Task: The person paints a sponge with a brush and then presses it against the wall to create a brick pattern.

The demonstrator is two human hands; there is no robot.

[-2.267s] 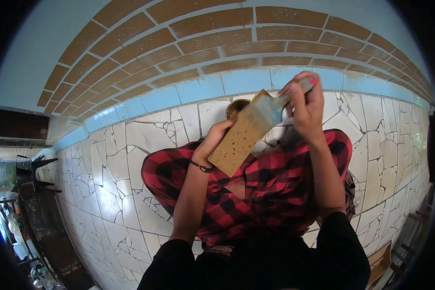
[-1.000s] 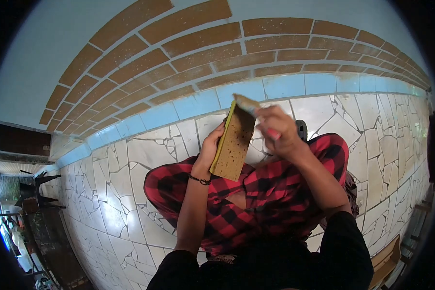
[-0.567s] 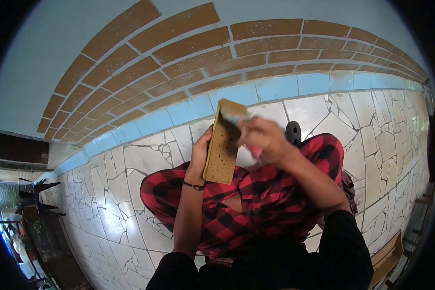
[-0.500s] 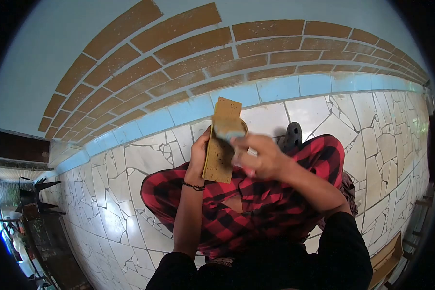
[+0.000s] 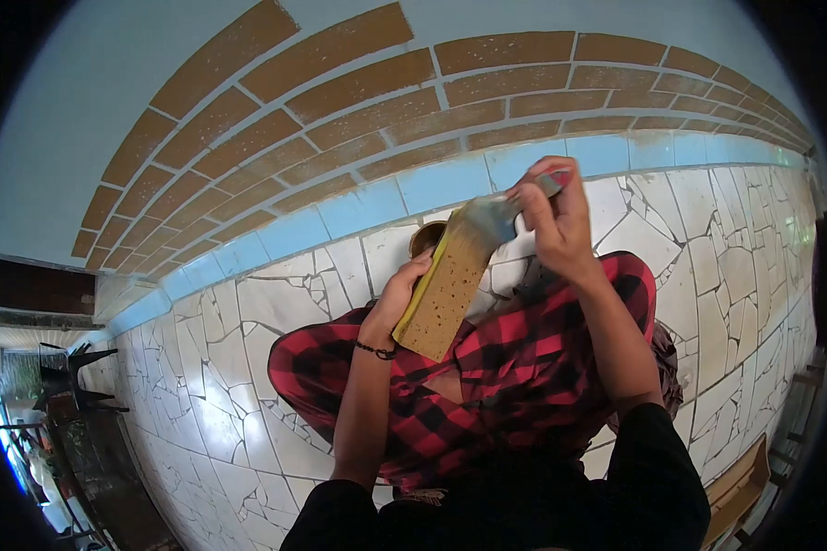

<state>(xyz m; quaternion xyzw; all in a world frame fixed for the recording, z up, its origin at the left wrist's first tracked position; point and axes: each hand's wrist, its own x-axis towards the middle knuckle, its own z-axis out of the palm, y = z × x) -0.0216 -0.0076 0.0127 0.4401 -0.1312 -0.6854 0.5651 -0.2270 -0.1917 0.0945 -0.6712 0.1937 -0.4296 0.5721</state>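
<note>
A yellow-brown rectangular sponge-like block (image 5: 445,296) with dark pits is tilted above my lap, its far end pointing up and to the right. My left hand (image 5: 401,298) is closed round its left edge. In my right hand (image 5: 558,220) is the handle of a wide paintbrush (image 5: 492,220), with a red tip showing at the fingers. The bristles lie against the far end of the block and look blurred. Behind the block, partly hidden by it, a round brownish container (image 5: 424,239) stands on the floor.
Ahead rises a wall with painted brown bricks (image 5: 505,84) above a light blue tile strip (image 5: 443,184). Pale broken-tile flooring (image 5: 276,301) surrounds my crossed legs in red and black checked cloth (image 5: 524,367). A dark chair (image 5: 78,378) is at far left, a wooden box (image 5: 740,487) at lower right.
My right hand has moved up and right with the brush, from the block's middle to its far end. The block has tilted to the right, and the round container shows more to its left.
</note>
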